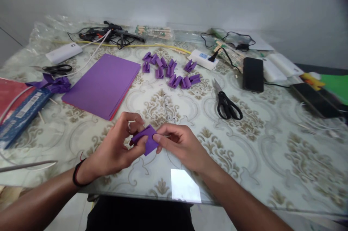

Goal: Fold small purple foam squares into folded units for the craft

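Note:
A small piece of purple paper, partly folded along its upper left side, is held above the front of the table. My left hand pinches its left part between thumb and fingers. On its right edge, my right hand grips with thumb and forefinger. Beyond the hands lie several folded purple paper pieces in a loose cluster. A stack of purple paper sheets, with red showing beneath, rests to the left. To the right lie black-handled scissors, closed, blades pointing away from me.
A white power strip with a black plug stands behind the folded pieces. Phones and white power banks lie at right. At left are a second pair of scissors, purple scraps and a blue package. Cables cross the back.

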The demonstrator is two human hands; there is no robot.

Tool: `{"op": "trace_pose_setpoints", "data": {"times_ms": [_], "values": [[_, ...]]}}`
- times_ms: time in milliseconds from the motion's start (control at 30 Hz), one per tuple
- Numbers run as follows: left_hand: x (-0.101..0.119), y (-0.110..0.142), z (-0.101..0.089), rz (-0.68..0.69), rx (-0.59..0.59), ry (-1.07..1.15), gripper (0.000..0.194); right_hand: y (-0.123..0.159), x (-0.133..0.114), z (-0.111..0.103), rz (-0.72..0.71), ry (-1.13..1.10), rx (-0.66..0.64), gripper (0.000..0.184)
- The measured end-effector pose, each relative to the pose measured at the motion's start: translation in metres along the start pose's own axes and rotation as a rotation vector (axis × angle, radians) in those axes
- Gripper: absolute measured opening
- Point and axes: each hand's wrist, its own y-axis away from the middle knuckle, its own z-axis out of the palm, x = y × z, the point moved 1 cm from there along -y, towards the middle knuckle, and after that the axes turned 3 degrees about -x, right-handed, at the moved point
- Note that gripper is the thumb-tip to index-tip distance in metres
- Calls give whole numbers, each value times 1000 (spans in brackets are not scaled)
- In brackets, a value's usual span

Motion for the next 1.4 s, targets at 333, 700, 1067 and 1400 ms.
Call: {"op": "trace_pose_setpoints", "data": {"times_ms": [333,700,1067,1400], "values": [[3,-14,-6,-374,-107,267,23,1,6,4,-26,-44,83,30],[3,-13,-9,-294,-20,103,30,0,4,5,105,-30,-8,34],[6,-14,-12,-294,-49,136,27,-1,4,4,46,-63,-40,33],[5,-10,-12,-304,-155,40,26,-2,1,-3,23,-184,8,21]]}}
